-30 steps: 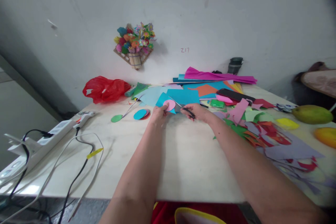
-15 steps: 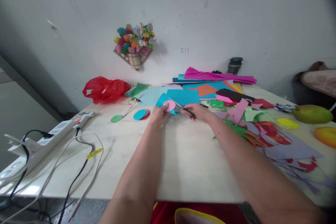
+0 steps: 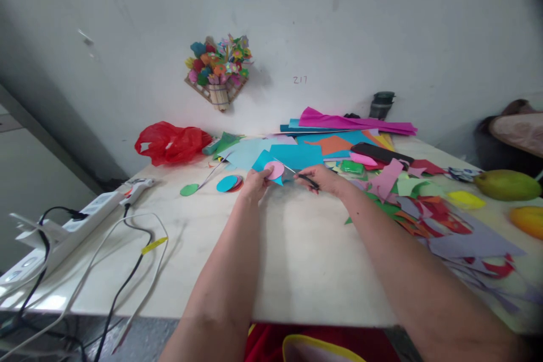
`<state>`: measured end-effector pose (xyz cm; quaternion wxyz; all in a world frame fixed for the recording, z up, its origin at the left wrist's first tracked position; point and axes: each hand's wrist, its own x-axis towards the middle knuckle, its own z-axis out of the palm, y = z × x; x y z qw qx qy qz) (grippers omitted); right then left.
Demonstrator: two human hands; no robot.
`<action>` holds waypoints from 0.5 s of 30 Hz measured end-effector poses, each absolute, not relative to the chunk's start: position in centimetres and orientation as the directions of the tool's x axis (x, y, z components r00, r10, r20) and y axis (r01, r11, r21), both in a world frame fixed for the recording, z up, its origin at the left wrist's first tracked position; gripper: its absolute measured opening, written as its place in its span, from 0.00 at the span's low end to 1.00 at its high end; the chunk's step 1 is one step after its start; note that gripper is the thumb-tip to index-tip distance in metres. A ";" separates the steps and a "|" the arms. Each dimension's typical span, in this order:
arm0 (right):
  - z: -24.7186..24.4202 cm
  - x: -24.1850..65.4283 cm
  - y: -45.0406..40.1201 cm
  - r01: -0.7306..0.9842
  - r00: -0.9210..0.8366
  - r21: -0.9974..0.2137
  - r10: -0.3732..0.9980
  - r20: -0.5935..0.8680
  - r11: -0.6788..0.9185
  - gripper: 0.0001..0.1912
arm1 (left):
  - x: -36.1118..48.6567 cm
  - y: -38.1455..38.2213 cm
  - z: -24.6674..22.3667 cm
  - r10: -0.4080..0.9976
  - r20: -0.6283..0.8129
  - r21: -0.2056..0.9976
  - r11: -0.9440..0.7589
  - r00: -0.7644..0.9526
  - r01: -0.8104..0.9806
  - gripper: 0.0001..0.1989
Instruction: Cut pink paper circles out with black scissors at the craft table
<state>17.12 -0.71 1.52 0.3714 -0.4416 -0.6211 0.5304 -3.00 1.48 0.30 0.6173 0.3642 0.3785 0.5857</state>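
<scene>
The right hand [image 3: 324, 179] grips black-handled scissors [image 3: 309, 181], fingers curled round the handles. The scissors' long axis runs obliquely from that hand, leftward and toward the far edge of the table [image 3: 212, 288], with the blades alongside the right side of the pink disc [image 3: 276, 169]. Whether the blades stand apart or together is too small to tell.

The left hand [image 3: 255, 182] pinches the pink disc and the blue paper [image 3: 262, 159] behind it, thumb on top at the disc's left side; its fingers beneath are mostly hidden. The disc lies between the two hands, its left side held and its right side facing the scissors. The left hand is nearer, touching it, while the right hand reaches it only by the blades.

Both hands are closer to the table's far edge than to its near edge. The stack of discs [image 3: 227, 183] lies just to the left of the left hand, with the green disc [image 3: 189, 189] farther toward the left edge. The paper scraps [image 3: 386, 181] spread from beyond the right hand toward the near right corner.
</scene>
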 end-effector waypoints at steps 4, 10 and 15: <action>1.6 17.2 -0.7 0.171 -0.320 -0.984 0.947 -0.009 0.048 0.13 | -3.1 1.4 0.4 0.999 -0.029 0.898 0.044 0.040 -0.438 0.06; 1.6 17.4 -0.6 0.175 -0.331 -0.982 0.944 0.011 0.073 0.14 | -3.3 1.5 0.5 0.998 -0.050 0.893 0.067 0.049 -0.445 0.08; 1.8 17.6 -0.8 0.228 -0.333 -0.970 0.943 0.008 0.089 0.15 | -3.3 1.5 0.5 0.997 -0.044 0.872 0.070 0.064 -0.484 0.09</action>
